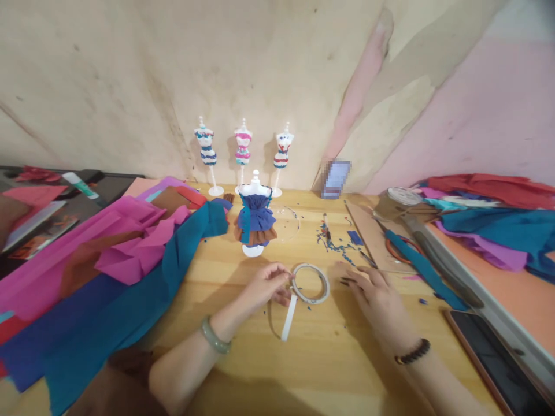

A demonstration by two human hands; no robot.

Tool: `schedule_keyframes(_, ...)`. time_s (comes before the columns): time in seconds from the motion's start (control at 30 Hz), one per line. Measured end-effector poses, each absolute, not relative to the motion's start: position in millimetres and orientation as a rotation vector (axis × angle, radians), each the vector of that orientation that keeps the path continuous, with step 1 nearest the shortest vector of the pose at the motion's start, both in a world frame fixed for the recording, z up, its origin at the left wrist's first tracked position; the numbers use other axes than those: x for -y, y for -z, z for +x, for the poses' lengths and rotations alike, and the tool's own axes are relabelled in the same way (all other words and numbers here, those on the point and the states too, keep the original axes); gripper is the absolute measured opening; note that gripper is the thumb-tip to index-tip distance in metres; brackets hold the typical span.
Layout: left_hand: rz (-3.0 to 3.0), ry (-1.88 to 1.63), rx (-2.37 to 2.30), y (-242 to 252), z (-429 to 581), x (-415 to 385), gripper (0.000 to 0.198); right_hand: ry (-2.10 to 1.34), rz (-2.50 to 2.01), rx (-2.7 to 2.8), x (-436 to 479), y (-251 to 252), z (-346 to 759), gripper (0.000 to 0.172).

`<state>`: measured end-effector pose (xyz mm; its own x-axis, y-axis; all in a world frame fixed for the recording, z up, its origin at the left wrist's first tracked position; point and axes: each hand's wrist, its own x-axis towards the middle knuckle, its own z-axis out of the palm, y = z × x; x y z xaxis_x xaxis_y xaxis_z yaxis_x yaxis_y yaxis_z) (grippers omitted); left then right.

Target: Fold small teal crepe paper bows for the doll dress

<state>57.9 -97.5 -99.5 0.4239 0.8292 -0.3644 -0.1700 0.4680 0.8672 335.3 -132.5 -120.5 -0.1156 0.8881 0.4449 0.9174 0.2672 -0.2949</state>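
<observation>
My left hand pinches a narrow roll of tape by its left side. A loose pale strip hangs from the roll towards me. Over the wood to the right, my right hand has its fingers curled, and small dark points show at the fingertips; what they belong to is hard to make out. Beyond the left hand stands a small white dress form wearing a ruffled blue and brown paper dress with a teal strip down its front.
Three more miniature dress forms stand by the wall. Coloured crepe paper is heaped at left, and more lies at right. Blue scraps dot the table. A phone lies near right; scissors lie under a teal strip.
</observation>
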Motion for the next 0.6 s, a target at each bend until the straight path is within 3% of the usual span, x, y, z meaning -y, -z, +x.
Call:
schedule_keyframes(0.07, 0.872, -0.739, -0.917, 100, 58, 97, 0.04, -0.012, -1.475, 1.974, 132, 111, 309, 0.024)
schedule_keyframes(0.27, 0.904, -0.793, -0.926, 103, 56, 97, 0.048, -0.79, -1.341, 1.821, 123, 85, 224, 0.019)
schedule_keyframes(0.6, 0.907, -0.808, -0.944, 102, 53, 97, 0.046, -1.188, -1.405, 1.466, 117, 90, 211, 0.027)
